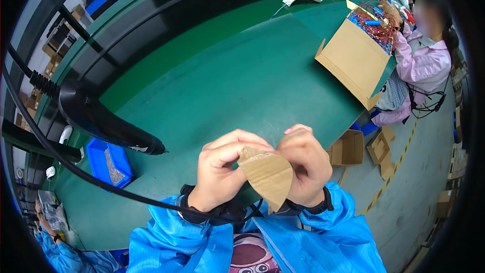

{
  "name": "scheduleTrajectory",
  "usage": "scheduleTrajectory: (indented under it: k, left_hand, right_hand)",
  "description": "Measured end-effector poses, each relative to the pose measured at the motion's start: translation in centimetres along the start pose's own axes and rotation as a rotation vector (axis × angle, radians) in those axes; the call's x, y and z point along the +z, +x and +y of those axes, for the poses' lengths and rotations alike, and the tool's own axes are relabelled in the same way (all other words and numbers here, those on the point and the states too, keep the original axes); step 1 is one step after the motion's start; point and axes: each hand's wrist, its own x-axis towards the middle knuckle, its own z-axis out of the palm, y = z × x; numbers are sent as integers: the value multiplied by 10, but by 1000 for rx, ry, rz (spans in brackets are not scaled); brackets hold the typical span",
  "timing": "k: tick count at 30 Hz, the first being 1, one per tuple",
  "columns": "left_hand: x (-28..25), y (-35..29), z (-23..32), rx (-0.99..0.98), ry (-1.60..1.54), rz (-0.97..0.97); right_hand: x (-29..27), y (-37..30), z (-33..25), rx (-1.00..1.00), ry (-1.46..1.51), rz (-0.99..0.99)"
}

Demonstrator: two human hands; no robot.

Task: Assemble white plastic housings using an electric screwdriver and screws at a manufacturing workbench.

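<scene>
- Showing driver [108, 121] at nine o'clock.
- Showing bin [94, 164] at eight o'clock, on table [212, 91].
- With left hand [217, 169], pinching cardboard [268, 177] at five o'clock.
- With right hand [308, 167], gripping the same cardboard.
- Showing box [356, 55] of wires [380, 29] at two o'clock.

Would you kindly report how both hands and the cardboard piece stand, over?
Left hand and right hand closed on the cardboard piece. Cardboard creased, one edge rounded. Black cable crosses the left sleeve in view.
</scene>
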Motion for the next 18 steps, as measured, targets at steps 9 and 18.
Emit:
scheduleTrajectory:
  k: [9,18]
  left_hand:
    - [-6,-9,7,-59,-153,-143]
    - [-6,-9,-3,-131,-412,-213]
  right_hand:
    - [-12,-4,-1,-522,-372,-67]
    - [1,-3,-7,-66,27,-117]
